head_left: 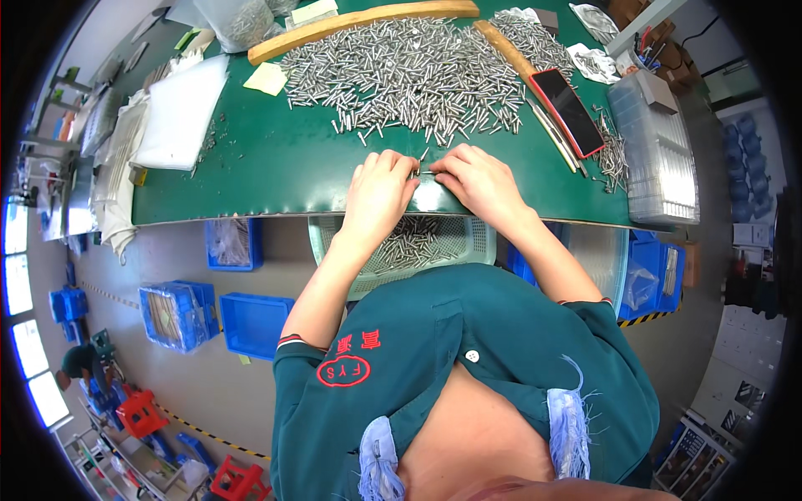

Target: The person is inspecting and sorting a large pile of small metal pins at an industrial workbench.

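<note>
1. Pinching a small metal pin (425, 173) over the near edge of the green table (276, 179): right hand (478, 179), thumb and finger together on its end.
2. Left hand (380, 188) faces it, fingertips curled in close to the same spot. Cannot tell whether they grip the pin, a second piece, or only touch; too small to read.
3. One loose pin (424, 154) lies just beyond the fingertips, apart from the pile.
4. Main pile of pins (409, 75) spreads over the far middle of the table, with a curved wooden bar (363, 11) along its back and a wooden stick (505, 48) at its right.
5. Pale green basket (486, 242) sits below the table edge, in front of the person; many pins (409, 250) lie in it.
6. Progress, as judged: the handling is well short of finished, since the table pile is large and a pin is at the fingers. The basket pins may be the done share; nothing visible confirms that.
</note>
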Demonstrator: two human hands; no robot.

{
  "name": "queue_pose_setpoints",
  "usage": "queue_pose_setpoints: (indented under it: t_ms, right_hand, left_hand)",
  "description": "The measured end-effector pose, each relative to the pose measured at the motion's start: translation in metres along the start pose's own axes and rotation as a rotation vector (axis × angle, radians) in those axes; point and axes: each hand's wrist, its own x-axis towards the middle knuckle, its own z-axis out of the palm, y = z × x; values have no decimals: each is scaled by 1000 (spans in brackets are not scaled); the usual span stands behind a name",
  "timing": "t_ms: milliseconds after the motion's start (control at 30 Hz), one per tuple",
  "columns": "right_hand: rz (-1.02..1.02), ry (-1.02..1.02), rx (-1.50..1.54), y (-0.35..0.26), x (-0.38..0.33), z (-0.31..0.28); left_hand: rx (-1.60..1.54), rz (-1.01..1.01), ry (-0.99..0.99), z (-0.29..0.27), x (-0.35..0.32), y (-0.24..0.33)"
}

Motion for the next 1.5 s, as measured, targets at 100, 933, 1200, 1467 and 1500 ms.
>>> queue_pose_setpoints:
  t_ms: [100,933,1200,1467,1500]
  right_hand:
    - [68,0,-30,-1,-4,-1]
    - [180,-68,171,-1,-2,-6]
    - [118,111,-70,15,7,-1]
    - [185,-62,112,-1,-4,-14]
    - [185,-61,111,-3,-4,-12]
  left_hand:
    - [49,11,-19,2,-1,1]
    - [75,-58,-15,4,22,-4]
    - [-15,-40,-32,2,14,4]
    - [-60,-44,-36,3,6,8]
    - [-23,-50,-18,2,5,8]
